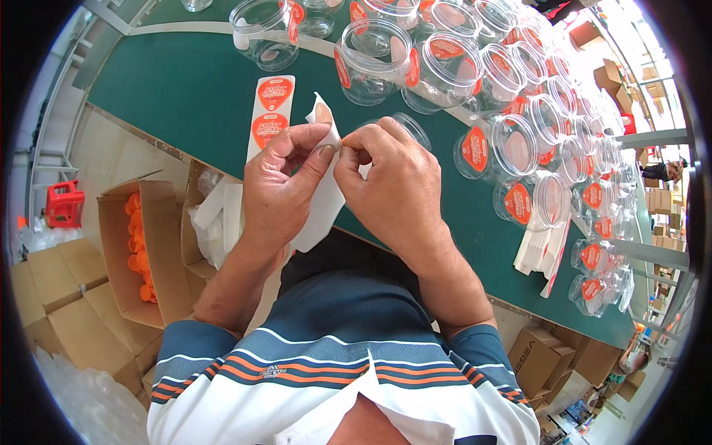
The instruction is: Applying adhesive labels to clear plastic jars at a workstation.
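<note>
My left hand (285, 182) is closed, pinching a white strip of sticker backing (320, 211) between thumb and fingers. The strip's upper end curls over above the fingertips, and its lower part hangs past the table edge. Fingertips of my right hand (389, 167) press together at the strip's right edge, close to the left thumb; the exact bit they grip is hidden. Beside the left hand, a sheet of red-orange stickers (274, 100) lies on the green table (178, 81). Behind my right hand, part of a clear plastic jar (412, 130) shows.
Many clear jars (445, 63) with red-orange labels crowd the table's far and right sides. A stack of sticker strips (543, 252) lies near the right edge. On the left stand a carton of orange lids (139, 245) and a red stool (65, 204). Cartons (540, 362) sit lower right.
</note>
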The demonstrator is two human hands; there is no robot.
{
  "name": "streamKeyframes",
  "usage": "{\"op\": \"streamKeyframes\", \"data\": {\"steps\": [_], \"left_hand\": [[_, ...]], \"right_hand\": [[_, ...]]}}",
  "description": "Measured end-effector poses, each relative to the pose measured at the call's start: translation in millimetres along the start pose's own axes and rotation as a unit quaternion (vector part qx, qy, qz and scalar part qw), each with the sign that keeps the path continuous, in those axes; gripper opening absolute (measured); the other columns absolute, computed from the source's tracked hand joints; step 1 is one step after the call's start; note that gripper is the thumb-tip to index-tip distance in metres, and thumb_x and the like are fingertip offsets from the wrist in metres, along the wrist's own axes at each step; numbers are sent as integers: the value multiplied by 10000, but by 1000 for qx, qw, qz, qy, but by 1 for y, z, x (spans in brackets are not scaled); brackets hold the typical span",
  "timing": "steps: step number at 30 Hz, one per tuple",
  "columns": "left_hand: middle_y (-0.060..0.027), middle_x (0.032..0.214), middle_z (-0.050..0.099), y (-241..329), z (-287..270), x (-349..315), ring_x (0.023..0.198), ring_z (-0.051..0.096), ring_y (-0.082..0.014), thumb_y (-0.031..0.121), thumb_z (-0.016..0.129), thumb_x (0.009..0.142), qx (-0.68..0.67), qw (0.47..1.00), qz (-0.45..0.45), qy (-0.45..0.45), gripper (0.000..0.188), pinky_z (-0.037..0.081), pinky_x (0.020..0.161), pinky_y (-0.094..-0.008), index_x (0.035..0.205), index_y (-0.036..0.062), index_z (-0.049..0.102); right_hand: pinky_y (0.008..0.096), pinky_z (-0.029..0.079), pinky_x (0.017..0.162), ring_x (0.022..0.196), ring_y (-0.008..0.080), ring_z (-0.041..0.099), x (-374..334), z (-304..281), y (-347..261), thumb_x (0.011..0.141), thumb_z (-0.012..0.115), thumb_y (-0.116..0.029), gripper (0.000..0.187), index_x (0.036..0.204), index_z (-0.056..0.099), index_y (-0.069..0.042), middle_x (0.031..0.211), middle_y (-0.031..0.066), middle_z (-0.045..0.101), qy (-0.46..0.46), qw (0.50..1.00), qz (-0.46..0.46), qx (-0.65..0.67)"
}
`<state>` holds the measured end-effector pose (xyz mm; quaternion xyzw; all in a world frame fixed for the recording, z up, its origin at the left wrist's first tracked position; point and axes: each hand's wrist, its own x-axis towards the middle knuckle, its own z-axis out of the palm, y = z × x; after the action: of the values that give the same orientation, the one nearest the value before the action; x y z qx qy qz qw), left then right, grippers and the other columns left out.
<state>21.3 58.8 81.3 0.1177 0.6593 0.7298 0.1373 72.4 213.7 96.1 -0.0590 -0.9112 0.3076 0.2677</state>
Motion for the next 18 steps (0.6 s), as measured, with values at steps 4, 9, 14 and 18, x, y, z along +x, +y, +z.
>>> {"op": "streamKeyframes", "data": {"steps": [4, 9, 14, 18], "left_hand": [[-57, 1099, 787, -7, -31, 2, 948, 674, -98, 41, 742, 1052, 33, 999, 4, 36, 256, 554, 865, -242, 1304, 23, 785], [-81, 1192, 790, -13, -149, -9, 1017, 705, -124, 58, 702, 1076, 61, 973, -7, 224, 296, 570, 923, -262, 1365, 14, 750], [-135, 1290, 770, -85, -286, -27, 1151, 709, -167, 75, 674, 1085, 32, 948, -26, 316, 359, 555, 1022, -285, 1427, -29, 697], [-178, 1330, 756, -153, -326, -11, 1175, 715, -247, 152, 717, 1040, 307, 875, -138, 348, 454, 557, 1062, -345, 1455, -26, 664]], "right_hand": [[271, 463, 582, 647, 122, 554, 3, -6, 10, 858, 762, 20, 74, 919, 774, -19, 832, 17, 703, -22, 997, 37, 58], [238, 432, 606, 674, 75, 511, 6, -19, 28, 903, 719, 19, 77, 954, 777, 20, 803, -13, 690, -41, 981, 96, 162], [264, 476, 616, 671, 101, 559, 9, -29, 31, 913, 740, -6, 83, 962, 795, 32, 789, 29, 711, -50, 960, 193, 195], [245, 454, 623, 674, 88, 523, 8, -24, 29, 928, 725, -5, 84, 962, 793, 32, 785, 5, 684, -48, 961, 187, 198]]}}
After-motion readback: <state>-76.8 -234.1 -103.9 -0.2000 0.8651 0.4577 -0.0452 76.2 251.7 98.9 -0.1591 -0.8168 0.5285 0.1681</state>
